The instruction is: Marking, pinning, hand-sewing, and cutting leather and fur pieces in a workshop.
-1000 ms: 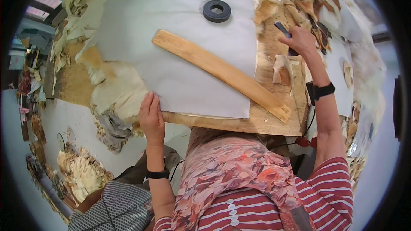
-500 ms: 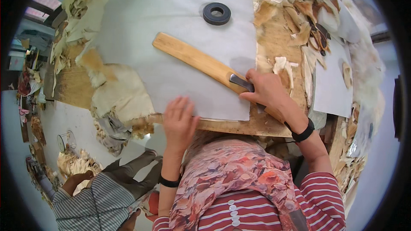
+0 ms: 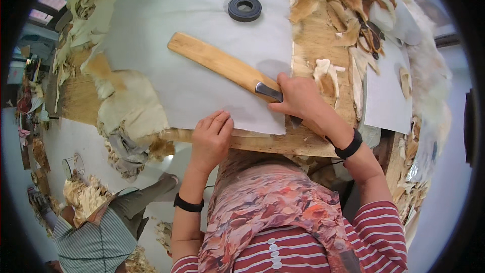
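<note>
My right hand point(image 3: 303, 96) is closed around a flat metal knife point(image 3: 269, 91). Its shiny, dark end lies on the lower end of a long wooden board point(image 3: 217, 62), and a dark tip shows below my palm. The board rests slantwise on a large pale grey sheet point(image 3: 151, 35). At the sheet's near edge, my left hand point(image 3: 212, 134) lies with its fingers together on the surface, holding nothing that I can see. A black ring-shaped roll point(image 3: 244, 8) lies on the sheet beyond the board.
Fur and hide scraps point(image 3: 328, 10) crowd the wooden table point(image 3: 313, 50). Scissors point(image 3: 371, 40) lie among them at the right, near a smaller pale sheet point(image 3: 386, 93). A pale hide piece point(image 3: 132, 103) hangs over the left edge. A person in a striped top point(image 3: 96, 242) is low at left.
My left hand has settled on the sheet's near edge after a blurred movement. My right hand keeps its grip on the knife. The view has shifted slightly, and the other person has moved.
</note>
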### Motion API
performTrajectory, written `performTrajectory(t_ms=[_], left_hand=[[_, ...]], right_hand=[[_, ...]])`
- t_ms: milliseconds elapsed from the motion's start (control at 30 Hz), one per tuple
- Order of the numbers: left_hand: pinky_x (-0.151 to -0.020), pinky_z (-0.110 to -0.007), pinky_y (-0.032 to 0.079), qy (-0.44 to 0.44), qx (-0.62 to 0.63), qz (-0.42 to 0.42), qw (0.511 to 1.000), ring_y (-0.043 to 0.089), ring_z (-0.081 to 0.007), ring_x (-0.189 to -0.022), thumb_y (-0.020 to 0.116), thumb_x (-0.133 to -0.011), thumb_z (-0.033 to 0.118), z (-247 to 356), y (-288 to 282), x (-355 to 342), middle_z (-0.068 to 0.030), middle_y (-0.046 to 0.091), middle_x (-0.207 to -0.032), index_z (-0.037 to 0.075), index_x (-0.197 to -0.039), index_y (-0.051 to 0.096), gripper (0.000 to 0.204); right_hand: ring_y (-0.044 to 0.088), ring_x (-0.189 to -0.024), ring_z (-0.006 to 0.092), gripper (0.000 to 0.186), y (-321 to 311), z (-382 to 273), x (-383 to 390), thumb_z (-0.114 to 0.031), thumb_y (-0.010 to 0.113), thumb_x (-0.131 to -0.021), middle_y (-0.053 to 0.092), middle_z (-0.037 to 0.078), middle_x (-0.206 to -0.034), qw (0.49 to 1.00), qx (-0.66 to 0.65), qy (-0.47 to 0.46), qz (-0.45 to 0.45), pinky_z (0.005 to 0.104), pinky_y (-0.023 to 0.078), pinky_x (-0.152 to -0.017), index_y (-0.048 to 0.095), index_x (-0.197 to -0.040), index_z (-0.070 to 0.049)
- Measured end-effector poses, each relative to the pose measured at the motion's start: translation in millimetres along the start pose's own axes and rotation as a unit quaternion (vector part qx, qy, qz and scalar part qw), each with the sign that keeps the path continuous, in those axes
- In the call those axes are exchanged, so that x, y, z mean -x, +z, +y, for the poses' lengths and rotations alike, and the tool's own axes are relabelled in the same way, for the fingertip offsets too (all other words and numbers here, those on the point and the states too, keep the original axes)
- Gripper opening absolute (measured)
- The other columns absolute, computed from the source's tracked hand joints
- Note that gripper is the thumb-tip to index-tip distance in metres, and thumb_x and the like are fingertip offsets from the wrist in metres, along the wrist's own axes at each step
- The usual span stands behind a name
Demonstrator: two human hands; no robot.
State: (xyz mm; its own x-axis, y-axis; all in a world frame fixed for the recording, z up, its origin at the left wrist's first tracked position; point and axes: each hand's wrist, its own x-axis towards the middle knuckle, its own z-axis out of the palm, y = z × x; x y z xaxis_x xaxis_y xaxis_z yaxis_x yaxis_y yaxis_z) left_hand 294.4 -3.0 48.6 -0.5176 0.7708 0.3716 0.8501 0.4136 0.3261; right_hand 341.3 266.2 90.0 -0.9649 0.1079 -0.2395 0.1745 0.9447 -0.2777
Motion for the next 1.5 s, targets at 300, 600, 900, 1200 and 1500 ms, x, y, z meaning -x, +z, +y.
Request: performTrajectory(t_ms=[300,600,900,1200,1500], left_hand=[[-0.075,-0.043,0.048,-0.151,0.042,0.098,0.983,0.059,-0.0316,-0.086,0.067,-0.082,0.006,-1,12,-24,-0.0108,0.062,-0.091,0.003,-0.085,0.061,0.008],[-0.078,-0.044,0.044,-0.267,-0.096,0.163,0.945,0.057,-0.0290,-0.092,0.070,-0.080,0.009,-11,16,-34,-0.0092,0.059,-0.093,0.007,-0.084,0.062,0.009],[-0.079,-0.042,0.045,-0.169,0.012,0.132,0.977,0.059,-0.0294,-0.095,0.070,-0.078,0.007,95,35,22,-0.0094,0.061,-0.097,0.005,-0.093,0.065,0.017],[-0.069,-0.041,0.046,-0.274,0.033,0.132,0.952,0.057,-0.0297,-0.080,0.074,-0.075,0.008,131,46,-2,-0.0085,0.058,-0.086,0.006,-0.094,0.066,0.021],[-0.061,-0.040,0.043,-0.234,-0.106,0.091,0.962,0.054,-0.0281,-0.070,0.072,-0.077,0.009,134,67,-13,-0.0079,0.052,-0.074,0.003,-0.094,0.066,0.020]], right_hand=[[0.066,-0.068,0.0329,0.049,-69,35,19,-0.044,0.078,-0.065,0.065,0.015,-0.071,0.995,-0.094,-0.014,0.026,0.0416,0.052,-0.066,0.065,-0.089,-0.004],[0.066,-0.070,0.0358,0.047,-55,3,-17,-0.042,0.078,-0.066,0.065,0.017,-0.070,0.990,0.020,-0.137,0.028,0.0445,0.051,-0.064,0.059,-0.087,-0.003],[0.065,-0.067,0.0360,0.048,-6,19,-31,-0.036,0.080,-0.070,0.064,0.014,-0.069,0.959,0.029,-0.277,-0.054,0.0451,0.050,-0.063,0.055,-0.097,-0.005],[0.064,-0.061,0.0294,0.036,-28,6,-34,-0.035,0.073,-0.079,0.061,0.015,-0.065,0.946,-0.110,-0.295,-0.070,0.0422,0.049,-0.060,0.061,-0.089,-0.003],[0.058,-0.074,0.0107,0.023,-16,21,-56,-0.028,0.060,-0.094,0.063,0.003,-0.085,0.586,-0.720,0.012,-0.371,0.0274,0.047,-0.067,0.064,-0.090,-0.005]])
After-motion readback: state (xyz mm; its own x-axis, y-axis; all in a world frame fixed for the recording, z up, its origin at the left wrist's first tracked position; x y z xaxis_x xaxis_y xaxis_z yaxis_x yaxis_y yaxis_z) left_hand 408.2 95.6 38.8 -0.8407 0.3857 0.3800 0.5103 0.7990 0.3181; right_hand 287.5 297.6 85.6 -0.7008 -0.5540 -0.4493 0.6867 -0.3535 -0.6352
